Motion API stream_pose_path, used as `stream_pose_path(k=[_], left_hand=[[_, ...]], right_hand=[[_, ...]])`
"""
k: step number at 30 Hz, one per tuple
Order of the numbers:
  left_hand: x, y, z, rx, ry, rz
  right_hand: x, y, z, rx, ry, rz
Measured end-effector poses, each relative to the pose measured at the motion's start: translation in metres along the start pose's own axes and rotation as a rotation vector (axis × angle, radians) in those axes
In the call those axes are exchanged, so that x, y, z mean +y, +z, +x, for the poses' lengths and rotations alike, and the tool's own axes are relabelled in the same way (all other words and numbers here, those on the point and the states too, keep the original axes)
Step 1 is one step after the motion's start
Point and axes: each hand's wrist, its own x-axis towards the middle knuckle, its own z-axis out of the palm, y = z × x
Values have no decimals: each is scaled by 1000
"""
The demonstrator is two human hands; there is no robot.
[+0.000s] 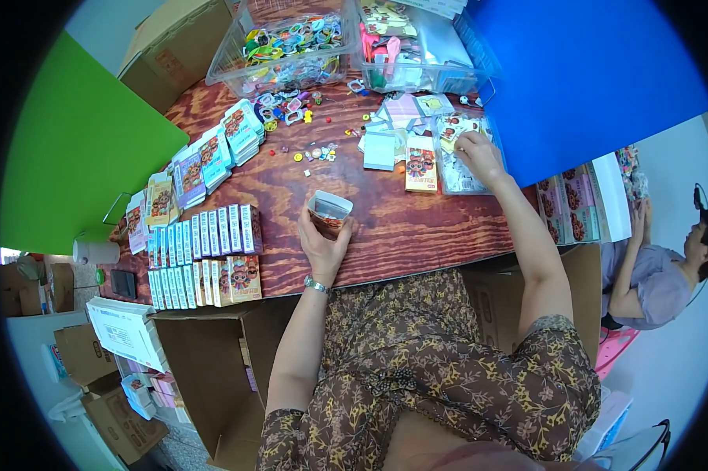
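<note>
Two bare hands work over a reddish wood-grain worktop [385,228]. The left hand [322,248] holds an open box [329,204] near the front edge, its fingers wrapped around the sides and the mouth facing up. Taking that box as the middle of the clock, the right hand [483,161] is out at two o'clock, its fingers bent down onto cream packets [449,127] in a clear container [468,189]; whether they pinch one cannot be told. Just left of that container, also toward two, lies an orange-and-cream box [421,166]. Small trinkets [317,154] are scattered at twelve. Two clear bins stand at the far side, one of colourful pieces [291,49] near twelve, another [456,78] near one. Flat cartons [187,179] fan out at ten, and rows of small boxes [205,239] stand between eight and nine. A co-worker [656,279] sits past three.
</note>
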Motion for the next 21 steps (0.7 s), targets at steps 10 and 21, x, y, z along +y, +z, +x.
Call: stream_pose_path(k=[10,21], left_hand=[[-2,1,0,-4,12,17],[-1,1,2,10,39,10]], right_hand=[[-10,-15,-6,221,-153,151],[0,-12,-13,-413,172,271]])
